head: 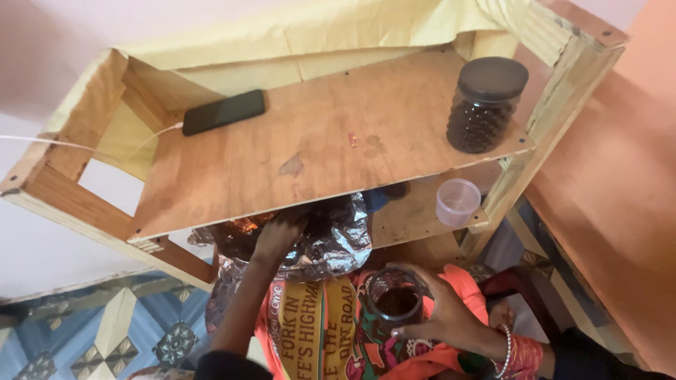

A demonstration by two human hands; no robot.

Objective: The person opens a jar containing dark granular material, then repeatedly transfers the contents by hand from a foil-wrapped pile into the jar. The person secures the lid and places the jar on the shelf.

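Low in the frame, our right hand (451, 317) grips an open glass jar (396, 299) that could tip and spill, while our left hand (280, 236) digs into the foil bag (331, 239), its grip hidden.

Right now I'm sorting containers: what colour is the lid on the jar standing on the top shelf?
Dark brown lid, seen in the head view.

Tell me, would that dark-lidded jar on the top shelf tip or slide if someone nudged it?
The jar looks squat and packed nearly full of dark round bits, so it is probably heavy and unlikely to tip. It stands near the edge of the shelf, so a push might slide it off. It looks like clear plastic, possibly smooth and slippery.
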